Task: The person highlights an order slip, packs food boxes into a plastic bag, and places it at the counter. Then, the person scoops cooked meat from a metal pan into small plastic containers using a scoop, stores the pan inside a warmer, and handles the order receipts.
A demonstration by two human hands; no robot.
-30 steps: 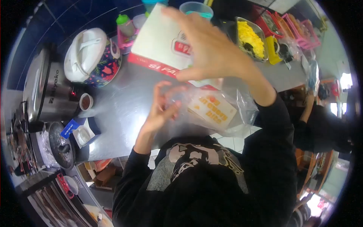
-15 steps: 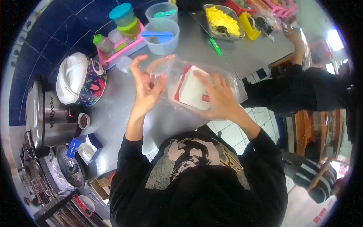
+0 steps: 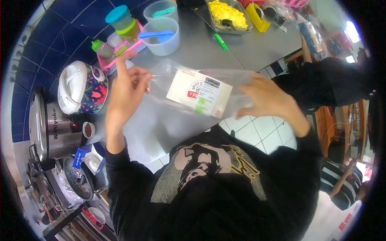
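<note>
Prob. light, stiff box (image 3: 199, 90) in slick bag (image 3: 163, 78) – grip edges; L hand (image 3: 128, 90) fingers pinching bag, 9 o'clock, R hand (image 3: 271, 98) fingers apart, 3 o'clock.

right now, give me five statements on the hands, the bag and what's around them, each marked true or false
1. The box is inside the clear plastic bag. True.
2. The green marker is in the left hand. False: it lies on the table; that hand is at the bag's left end.
3. The right hand is at the bag's right end. True.
4. The yellow food is in a round bowl. False: it is in a rectangular metal tray.
5. The flowered container stands to the left of the bag. True.
</note>
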